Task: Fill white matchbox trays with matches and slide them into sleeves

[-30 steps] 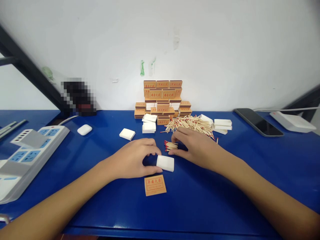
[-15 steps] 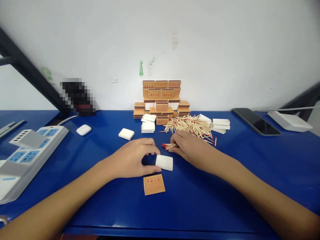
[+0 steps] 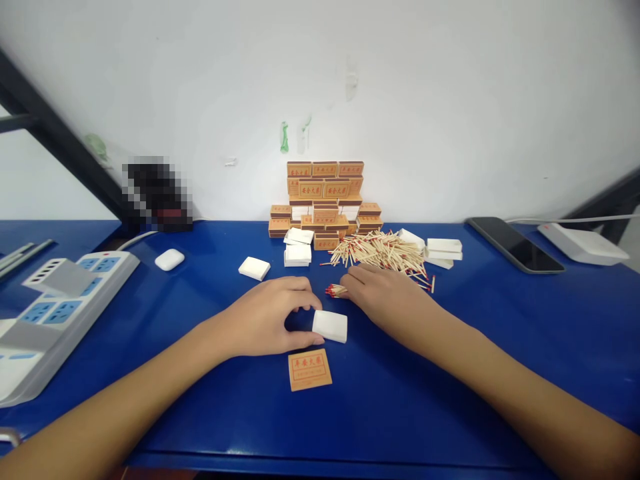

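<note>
My left hand (image 3: 270, 317) rests on the blue table with thumb and fingers curved round the left end of a white matchbox tray (image 3: 331, 326). Just in front of it lies a flat orange matchbox sleeve (image 3: 310, 370) with red print. My right hand (image 3: 381, 293) is closed on a small bundle of matches (image 3: 337, 291), whose red heads stick out to the left past the fingertips. Directly behind that hand spreads a loose heap of matches (image 3: 383, 250). The right fingertips are partly hidden by the hand itself.
Orange matchboxes (image 3: 325, 190) are stacked against the wall. White trays lie at the stack's foot (image 3: 298, 255), further left (image 3: 255, 269) and right of the heap (image 3: 443, 248). A power strip (image 3: 65, 313), white case (image 3: 169, 259), phone (image 3: 515, 245) and white box (image 3: 583, 242) flank the work area.
My right hand has shifted slightly and its fingers have closed further over the bundle, so less of the match sticks shows. My left hand and the tray stay about the same.
</note>
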`<move>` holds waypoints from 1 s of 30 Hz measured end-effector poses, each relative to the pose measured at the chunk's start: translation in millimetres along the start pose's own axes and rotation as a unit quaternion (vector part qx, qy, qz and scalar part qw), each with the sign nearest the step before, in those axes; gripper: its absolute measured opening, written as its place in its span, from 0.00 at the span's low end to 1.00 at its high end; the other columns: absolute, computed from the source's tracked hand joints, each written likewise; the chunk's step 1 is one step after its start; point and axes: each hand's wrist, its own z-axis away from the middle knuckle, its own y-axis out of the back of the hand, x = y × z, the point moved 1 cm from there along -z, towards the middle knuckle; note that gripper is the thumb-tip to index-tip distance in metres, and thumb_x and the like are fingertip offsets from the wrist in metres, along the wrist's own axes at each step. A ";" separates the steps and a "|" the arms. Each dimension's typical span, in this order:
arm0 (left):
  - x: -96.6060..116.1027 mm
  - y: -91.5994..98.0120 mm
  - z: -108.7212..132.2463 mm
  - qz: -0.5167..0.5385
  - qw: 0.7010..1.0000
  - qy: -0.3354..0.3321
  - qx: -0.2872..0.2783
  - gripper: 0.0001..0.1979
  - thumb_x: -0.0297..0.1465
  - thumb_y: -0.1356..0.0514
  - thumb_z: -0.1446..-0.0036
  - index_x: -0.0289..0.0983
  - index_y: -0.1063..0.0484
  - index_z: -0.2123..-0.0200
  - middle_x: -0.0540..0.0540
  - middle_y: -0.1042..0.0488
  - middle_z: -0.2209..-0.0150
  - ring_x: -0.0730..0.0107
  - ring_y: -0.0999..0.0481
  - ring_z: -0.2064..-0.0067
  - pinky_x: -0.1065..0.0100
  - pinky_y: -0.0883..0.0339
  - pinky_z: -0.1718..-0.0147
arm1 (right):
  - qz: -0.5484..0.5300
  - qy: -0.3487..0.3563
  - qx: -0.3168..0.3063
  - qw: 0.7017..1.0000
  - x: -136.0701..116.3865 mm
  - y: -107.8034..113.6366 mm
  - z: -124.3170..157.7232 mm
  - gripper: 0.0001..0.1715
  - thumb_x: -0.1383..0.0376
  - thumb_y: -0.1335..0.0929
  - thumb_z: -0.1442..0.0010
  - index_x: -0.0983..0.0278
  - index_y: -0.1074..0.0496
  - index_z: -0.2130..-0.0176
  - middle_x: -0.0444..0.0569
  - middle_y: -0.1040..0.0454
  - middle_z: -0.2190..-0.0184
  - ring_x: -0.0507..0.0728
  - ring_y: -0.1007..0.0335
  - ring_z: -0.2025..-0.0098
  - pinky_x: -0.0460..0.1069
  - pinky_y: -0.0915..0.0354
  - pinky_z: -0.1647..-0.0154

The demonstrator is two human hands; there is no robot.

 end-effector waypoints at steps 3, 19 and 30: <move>-0.3 0.0 1.1 0.000 1.000 0.002 -0.001 0.15 0.41 0.30 0.39 0.40 0.20 0.54 0.49 0.27 0.61 0.67 0.27 0.61 0.64 0.34 0.63 | -0.036 -0.027 -0.016 0.999 5.1 -2.8 -0.9 0.08 0.67 0.33 0.27 0.65 0.25 0.60 0.51 0.22 0.65 0.59 0.25 0.63 0.50 0.41 0.68; -3.3 -2.3 0.0 -0.028 0.999 0.016 0.034 0.17 0.45 0.31 0.38 0.39 0.21 0.53 0.48 0.26 0.61 0.66 0.27 0.63 0.64 0.35 0.64 | -0.249 -0.021 0.004 0.968 -6.7 11.7 6.5 0.11 0.63 0.34 0.26 0.65 0.23 0.57 0.52 0.21 0.62 0.59 0.24 0.59 0.53 0.32 0.59; -4.1 -2.8 -1.9 -0.024 0.999 0.014 0.037 0.17 0.45 0.31 0.38 0.39 0.21 0.55 0.48 0.27 0.62 0.67 0.28 0.63 0.64 0.35 0.65 | -0.231 0.030 0.012 0.972 -11.3 8.4 7.2 0.10 0.65 0.34 0.26 0.64 0.24 0.57 0.52 0.22 0.60 0.57 0.25 0.59 0.51 0.32 0.58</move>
